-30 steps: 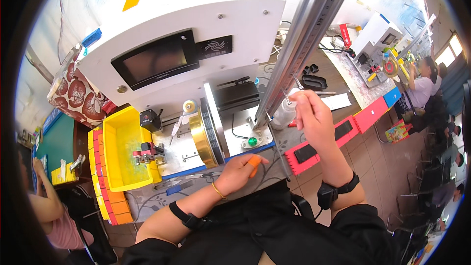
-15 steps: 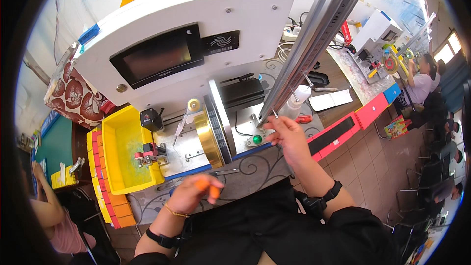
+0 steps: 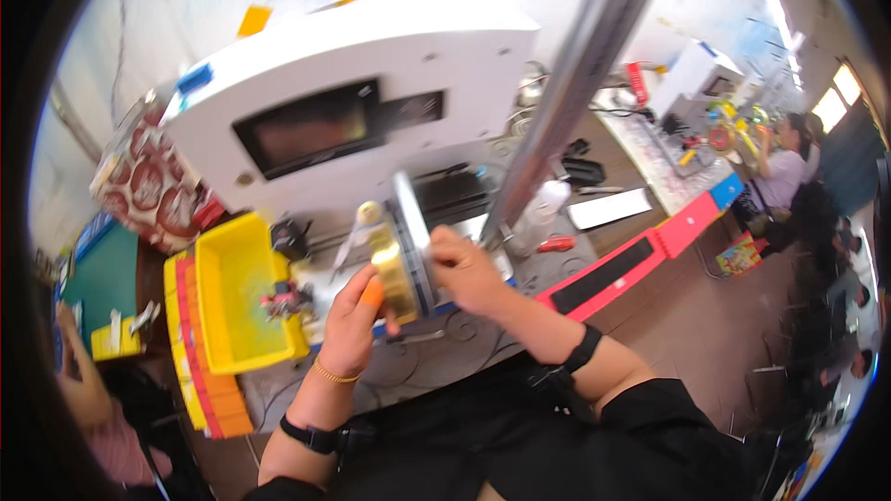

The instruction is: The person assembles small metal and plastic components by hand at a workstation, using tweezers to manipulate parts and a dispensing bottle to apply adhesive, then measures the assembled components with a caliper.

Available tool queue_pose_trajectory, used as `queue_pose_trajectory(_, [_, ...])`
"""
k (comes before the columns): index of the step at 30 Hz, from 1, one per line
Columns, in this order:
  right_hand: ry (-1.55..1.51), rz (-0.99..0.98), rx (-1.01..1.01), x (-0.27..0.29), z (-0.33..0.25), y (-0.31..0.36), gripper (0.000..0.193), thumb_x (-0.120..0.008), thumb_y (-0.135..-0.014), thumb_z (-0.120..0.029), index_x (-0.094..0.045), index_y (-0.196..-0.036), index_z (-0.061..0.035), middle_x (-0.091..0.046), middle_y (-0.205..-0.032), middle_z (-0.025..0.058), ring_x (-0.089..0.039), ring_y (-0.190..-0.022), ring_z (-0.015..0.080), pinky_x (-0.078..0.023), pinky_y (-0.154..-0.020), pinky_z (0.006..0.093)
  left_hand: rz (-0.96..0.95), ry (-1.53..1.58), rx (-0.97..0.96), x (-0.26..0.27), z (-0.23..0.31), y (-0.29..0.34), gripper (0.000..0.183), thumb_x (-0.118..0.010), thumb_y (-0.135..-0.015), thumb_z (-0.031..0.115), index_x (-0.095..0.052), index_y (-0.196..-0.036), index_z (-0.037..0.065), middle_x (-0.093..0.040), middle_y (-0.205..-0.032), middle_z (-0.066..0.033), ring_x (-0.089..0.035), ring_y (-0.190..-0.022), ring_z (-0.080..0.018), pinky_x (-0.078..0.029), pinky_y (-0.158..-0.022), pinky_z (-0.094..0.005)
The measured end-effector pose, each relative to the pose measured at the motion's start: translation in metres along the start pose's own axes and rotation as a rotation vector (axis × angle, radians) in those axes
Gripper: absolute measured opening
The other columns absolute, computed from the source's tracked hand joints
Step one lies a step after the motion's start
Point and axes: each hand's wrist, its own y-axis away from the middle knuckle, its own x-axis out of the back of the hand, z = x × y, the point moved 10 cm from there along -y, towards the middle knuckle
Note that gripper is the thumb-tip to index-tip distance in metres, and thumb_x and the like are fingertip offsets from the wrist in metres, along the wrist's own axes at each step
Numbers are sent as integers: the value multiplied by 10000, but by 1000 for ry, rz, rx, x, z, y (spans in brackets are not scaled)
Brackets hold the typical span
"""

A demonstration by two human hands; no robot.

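Note:
My left hand [image 3: 349, 323] is at the left front side of a gold-coloured drum [image 3: 393, 280], its thumb raised and an orange cover on one fingertip. Motion blur hides whether it touches the drum or holds anything. My right hand [image 3: 467, 276] is on the drum's other side, beside the upright white plate [image 3: 414, 223]. Its fingers are curled in, and whatever lies between them is hidden. The drum is mounted on a white bench machine [image 3: 325, 74] with a dark screen [image 3: 311, 128]. Above the drum's left edge sits a small cream roller [image 3: 370, 213].
A yellow bin [image 3: 237, 315] stands left of the machine, beside orange, red and yellow blocks [image 3: 215, 399]. A slanted metal rail [image 3: 566, 102] rises at right. Beyond it are a bottle [image 3: 548, 204], a long pink strip [image 3: 608, 274] and a co-worker [image 3: 789, 158]. Another person's arm [image 3: 83, 376] is far left.
My right hand has moved left from the rail's lower end to the drum. My left hand has risen toward the drum's front. The view has shifted slightly and blurred.

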Motion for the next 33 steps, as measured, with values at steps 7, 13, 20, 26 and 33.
queue_pose_trajectory(7, [-26,-113,52,-23,-6,-17,144,-634,-837,-135,-676,-890,-8,-499,-786,67,-523,-763,184,-423,-701,293,112,-37,127,7,-3,-16,151,-530,-939,89,-629,-1037,31,-644,-791,-13,-501,-501,-50,-390,-428,-167])
queue_pose_trajectory(13, [-489,-140,-307,-25,12,-1,253,-595,-931,-212,-679,-1074,-22,-560,-795,-8,-504,-733,99,-422,-692,265,259,-197,-131,16,6,-14,115,-544,-927,55,-639,-977,14,-610,-723,0,-488,-506,-39,-361,-414,-166])
queue_pose_trajectory(20, [-74,-70,-397,13,24,75,265,-549,-967,-255,-681,-1008,-28,-638,-864,26,-558,-803,88,-444,-706,236,406,-695,-374,30,49,48,85,-651,-814,-33,-675,-879,18,-603,-811,-53,-558,-569,-89,-431,-481,-204])
queue_pose_trajectory(26, [427,-328,303,-68,-127,44,303,-596,-916,-205,-566,-1186,-71,-618,-1067,176,-661,-853,307,-547,-711,368,383,-867,-471,29,77,66,119,-678,-736,-31,-649,-823,44,-616,-735,-58,-524,-522,-123,-413,-496,-241])
queue_pose_trajectory(33, [756,-400,315,-124,-110,20,144,-568,-919,-148,-488,-928,-30,-586,-732,122,-634,-650,317,-525,-554,399,506,-786,-477,62,80,89,79,-680,-779,-14,-634,-830,24,-570,-719,-7,-491,-554,-51,-366,-497,-198])
